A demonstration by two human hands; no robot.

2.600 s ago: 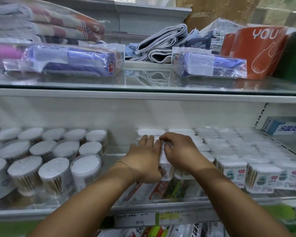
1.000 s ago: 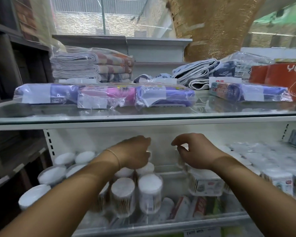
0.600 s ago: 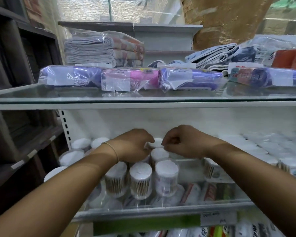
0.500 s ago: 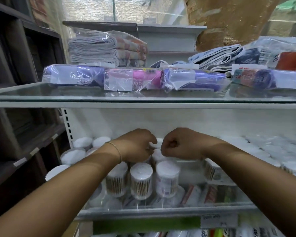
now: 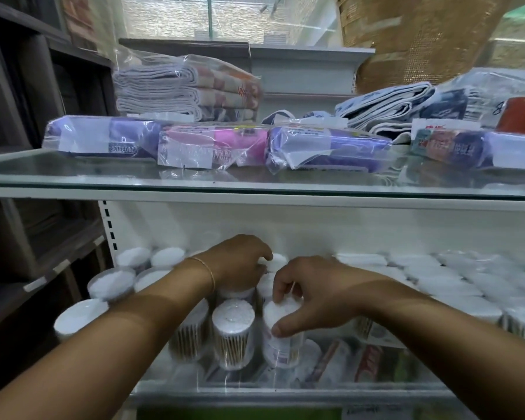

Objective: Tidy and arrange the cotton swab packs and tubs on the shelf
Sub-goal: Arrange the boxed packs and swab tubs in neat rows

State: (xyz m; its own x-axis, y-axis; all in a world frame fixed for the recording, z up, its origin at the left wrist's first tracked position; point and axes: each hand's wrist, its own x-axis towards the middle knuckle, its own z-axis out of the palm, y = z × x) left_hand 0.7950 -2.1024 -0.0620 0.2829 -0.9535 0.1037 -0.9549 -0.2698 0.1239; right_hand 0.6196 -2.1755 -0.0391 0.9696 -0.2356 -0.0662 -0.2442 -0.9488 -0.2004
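The right hand (image 5: 311, 294) has its grip closed on a clear tub of cotton swabs (image 5: 281, 344) at the front of the shelf (image 5: 285, 397). The thumb presses the near wall and the fingers curl over the far rim of its white lid. Just left of that grip a neighbouring tub (image 5: 232, 334) stands upright in the same row. Beyond the grip and to its left, the left hand (image 5: 240, 265) lies curled over the back tubs (image 5: 275, 263); I cannot tell whether its grip has hold of one. To the right of both grips spread rows of square swab packs (image 5: 437, 283).
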